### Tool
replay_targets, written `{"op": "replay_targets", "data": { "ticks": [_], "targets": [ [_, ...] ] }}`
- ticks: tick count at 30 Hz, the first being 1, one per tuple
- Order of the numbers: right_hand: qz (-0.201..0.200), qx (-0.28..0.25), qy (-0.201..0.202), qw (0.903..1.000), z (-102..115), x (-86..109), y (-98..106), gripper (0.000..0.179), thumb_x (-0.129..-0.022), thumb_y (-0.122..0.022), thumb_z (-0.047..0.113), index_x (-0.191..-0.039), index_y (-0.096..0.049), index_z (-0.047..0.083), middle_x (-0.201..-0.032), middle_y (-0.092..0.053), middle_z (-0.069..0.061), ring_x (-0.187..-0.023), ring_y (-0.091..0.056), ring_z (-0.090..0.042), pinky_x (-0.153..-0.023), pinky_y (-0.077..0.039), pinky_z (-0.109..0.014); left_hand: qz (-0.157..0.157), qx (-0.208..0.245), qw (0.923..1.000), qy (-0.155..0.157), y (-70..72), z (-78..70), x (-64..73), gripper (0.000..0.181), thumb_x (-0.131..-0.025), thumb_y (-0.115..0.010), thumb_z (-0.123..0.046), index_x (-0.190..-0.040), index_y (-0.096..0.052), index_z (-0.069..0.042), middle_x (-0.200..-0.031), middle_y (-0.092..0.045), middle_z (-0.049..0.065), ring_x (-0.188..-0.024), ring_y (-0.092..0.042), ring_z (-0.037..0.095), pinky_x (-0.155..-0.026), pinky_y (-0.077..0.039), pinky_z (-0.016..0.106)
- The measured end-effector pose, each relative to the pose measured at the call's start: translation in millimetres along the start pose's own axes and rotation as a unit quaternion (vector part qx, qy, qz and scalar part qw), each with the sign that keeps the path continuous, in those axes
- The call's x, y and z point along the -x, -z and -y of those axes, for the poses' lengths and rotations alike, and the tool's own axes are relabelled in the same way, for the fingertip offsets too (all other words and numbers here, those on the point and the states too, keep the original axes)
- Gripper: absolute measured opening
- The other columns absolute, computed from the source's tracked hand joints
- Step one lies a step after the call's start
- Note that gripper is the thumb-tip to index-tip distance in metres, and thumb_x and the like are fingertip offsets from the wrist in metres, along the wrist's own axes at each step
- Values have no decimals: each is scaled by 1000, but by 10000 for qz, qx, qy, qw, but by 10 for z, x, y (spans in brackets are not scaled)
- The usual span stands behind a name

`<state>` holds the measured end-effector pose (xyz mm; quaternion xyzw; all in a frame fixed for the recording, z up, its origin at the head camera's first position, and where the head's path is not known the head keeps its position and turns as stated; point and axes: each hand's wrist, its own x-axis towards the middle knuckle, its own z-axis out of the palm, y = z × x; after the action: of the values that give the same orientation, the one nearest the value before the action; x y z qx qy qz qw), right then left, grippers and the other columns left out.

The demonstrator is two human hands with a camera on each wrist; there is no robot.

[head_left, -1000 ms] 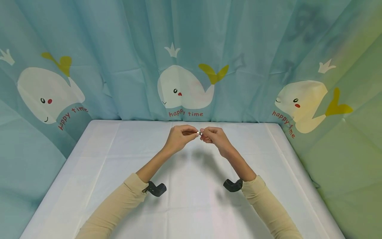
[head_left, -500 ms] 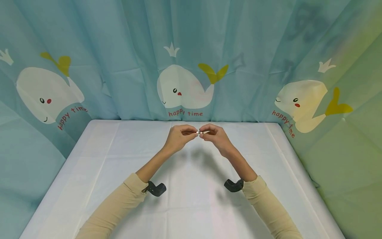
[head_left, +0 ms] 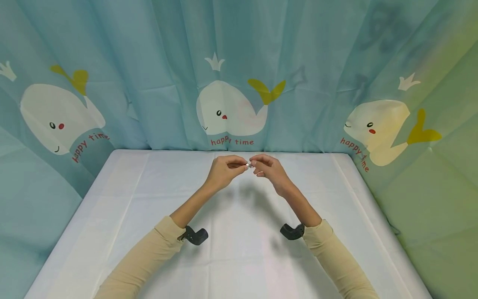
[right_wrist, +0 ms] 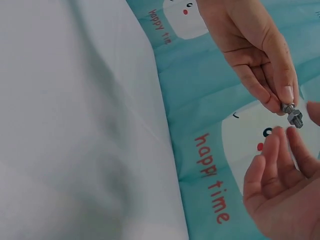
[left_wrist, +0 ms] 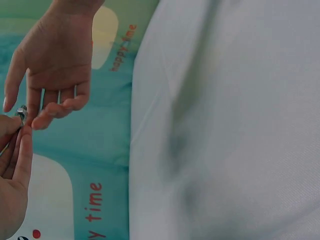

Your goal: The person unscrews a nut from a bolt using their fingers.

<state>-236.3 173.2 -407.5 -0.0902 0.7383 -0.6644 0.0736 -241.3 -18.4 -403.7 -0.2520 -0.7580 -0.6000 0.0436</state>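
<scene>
My left hand (head_left: 221, 171) pinches a small metal bolt (right_wrist: 286, 106) between thumb and fingertips, above the far part of the table. A hex nut (right_wrist: 294, 116) sits on the bolt, and a short piece of thread sticks out past it. Close to that free end is my right hand (head_left: 274, 171). In the right wrist view, its fingers (right_wrist: 272, 165) are loosely bent just below the thread, while the thumb stands apart at the frame's edge. The left wrist view also has the right thumb (left_wrist: 15, 82) spread away from its fingers beside the nut.
A white-covered table (head_left: 239, 232) lies beneath both hands. Behind it hangs a blue-green curtain (head_left: 157, 83) printed with whales. Dark curved wrist mounts (head_left: 196, 236) stick out from both cuffs.
The right hand's fingers and thumb have shifted about the nut end, going from a closer grip to parted. My left hand has stayed in place with the bolt.
</scene>
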Motion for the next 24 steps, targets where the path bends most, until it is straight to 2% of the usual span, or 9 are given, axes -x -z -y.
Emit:
{"op": "replay_targets", "data": {
  "ticks": [1, 3, 8, 13, 16, 19, 24],
  "targets": [
    [-11, 20, -103, 9999, 4, -5, 0, 33, -89, -61, 28, -108, -61, 1, -97, -62, -10, -80, -56, -21, -80, -49, -41, 10, 12, 10000, 12, -7, 50, -13, 12, -81, -72, -15, -90, -72, -7, -86, -69, 1, -77, -65, 12, -69, -53, 26],
    [1, 64, -264, 9996, 5, -11, -1, 36, -89, -59, 33, -102, -63, 0, -90, -63, -10, -77, -56, -20, -77, -50, -36, 37, 43, 10000, -1, -8, 50, -14, 12, -81, -72, -15, -90, -72, -7, -86, -69, 1, -77, -66, 12, -69, -54, 27],
    [25, 10, -320, 9995, -20, -18, 1, 33, -90, -59, 29, -95, -64, -3, -82, -63, -9, -76, -56, -19, -76, -50, -31, 84, 62, 9999, 45, -11, 37, -14, 13, -81, -72, -14, -91, -72, -6, -87, -69, 3, -78, -66, 13, -69, -53, 26],
    [16, -60, -120, 9999, -30, -12, 2, 23, -89, -60, 21, -99, -64, 0, -88, -64, -8, -80, -57, -21, -79, -49, -35, 97, 79, 9999, -2, 14, -140, 24, 12, -81, -70, -5, -91, -70, 3, -87, -68, 12, -79, -66, 20, -69, -54, 27],
    [50, -21, 6, 10000, -27, -6, 4, 22, -87, -63, 18, -102, -64, 2, -91, -64, -9, -83, -56, -25, -84, -47, -44, 74, -24, 10000, -34, 37, -274, 59, 12, -82, -68, -1, -91, -69, 6, -87, -68, 15, -79, -66, 23, -70, -53, 26],
    [86, 98, 151, 9998, -15, 6, 5, 23, -85, -66, 14, -105, -63, 2, -95, -63, -9, -88, -56, -27, -86, -44, -50, 44, -99, 9999, -19, 43, -312, 71, 12, -82, -68, -1, -91, -69, 6, -88, -68, 15, -80, -66, 23, -71, -53, 26],
    [122, 190, 299, 9993, -1, 12, -2, 25, -85, -66, 9, -107, -62, 0, -101, -62, -6, -90, -58, -22, -85, -46, -46, 38, -119, 9999, -7, 38, -301, 66, 13, -82, -68, -2, -92, -69, 6, -89, -67, 16, -81, -66, 24, -71, -53, 26]
  ]
}}
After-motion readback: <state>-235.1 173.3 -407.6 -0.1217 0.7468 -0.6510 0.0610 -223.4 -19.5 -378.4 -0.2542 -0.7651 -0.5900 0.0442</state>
